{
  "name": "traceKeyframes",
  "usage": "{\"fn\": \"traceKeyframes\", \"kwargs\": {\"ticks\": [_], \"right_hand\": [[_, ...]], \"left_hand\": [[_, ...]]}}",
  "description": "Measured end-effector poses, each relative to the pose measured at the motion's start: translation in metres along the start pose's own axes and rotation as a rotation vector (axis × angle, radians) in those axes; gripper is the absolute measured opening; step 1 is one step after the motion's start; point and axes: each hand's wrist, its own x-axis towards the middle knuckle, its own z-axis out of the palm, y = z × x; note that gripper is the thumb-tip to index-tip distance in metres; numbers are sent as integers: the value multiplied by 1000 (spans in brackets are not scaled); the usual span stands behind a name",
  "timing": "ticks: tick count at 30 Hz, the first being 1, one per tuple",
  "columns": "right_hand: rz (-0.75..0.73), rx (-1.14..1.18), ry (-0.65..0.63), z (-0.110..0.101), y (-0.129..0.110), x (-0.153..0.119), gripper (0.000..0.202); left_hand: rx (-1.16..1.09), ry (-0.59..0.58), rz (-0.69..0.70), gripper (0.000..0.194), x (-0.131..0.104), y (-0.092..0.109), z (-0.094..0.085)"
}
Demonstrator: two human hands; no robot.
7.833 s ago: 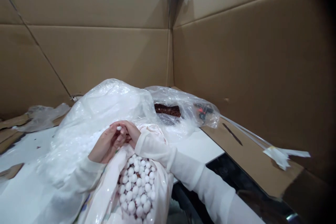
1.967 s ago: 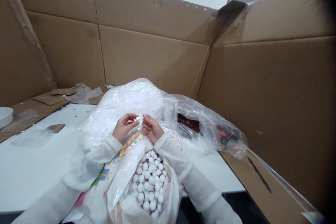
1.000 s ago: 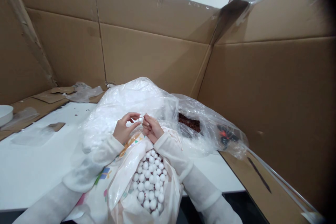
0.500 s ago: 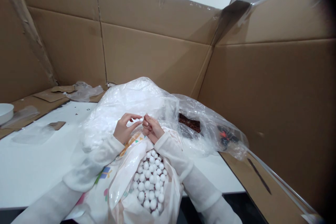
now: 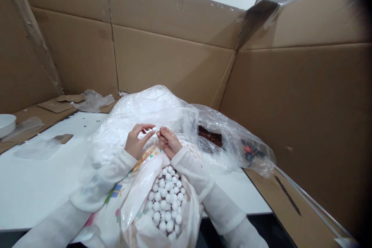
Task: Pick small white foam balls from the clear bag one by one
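Observation:
Between thumb and forefinger, my left hand [image 5: 137, 140] pinches a small white ball [image 5: 154, 129]. My right hand [image 5: 169, 141] is close beside it, fingers pinched together; what they hold, if anything, is too small to make out. Below both hands, a printed plastic bag [image 5: 132, 205] gapes towards me, filled with many small white balls [image 5: 166, 197]. Right behind the hands lies a large clear plastic bag [image 5: 145, 104] full of white stuff.
A clear bag [image 5: 232, 128] at right holds a dark brown piece [image 5: 209, 136] and a black and red item [image 5: 251, 150]. A white bowl [image 5: 7, 124] stands far left. Cardboard walls [image 5: 174, 42] surround the white table [image 5: 37, 190]. A thin dark strip [image 5: 287, 195] lies at right.
My hands have moved slightly apart. The white ball has shifted a little left with my left hand, away from my right fingertips.

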Motion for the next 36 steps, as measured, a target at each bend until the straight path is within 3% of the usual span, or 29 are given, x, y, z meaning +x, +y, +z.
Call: {"fn": "traceKeyframes", "kwargs": {"ticks": [14,26,36], "right_hand": [[-19,133,25,-4,3,6,7],[-15,97,-62,-1,2,2,15],[0,59,-47,-2,3,1,18]], "left_hand": [[-12,-31,21,18,0,-2,2],[23,-40,30,17,-1,-3,2],[40,-49,86,16,1,-3,2]]}}
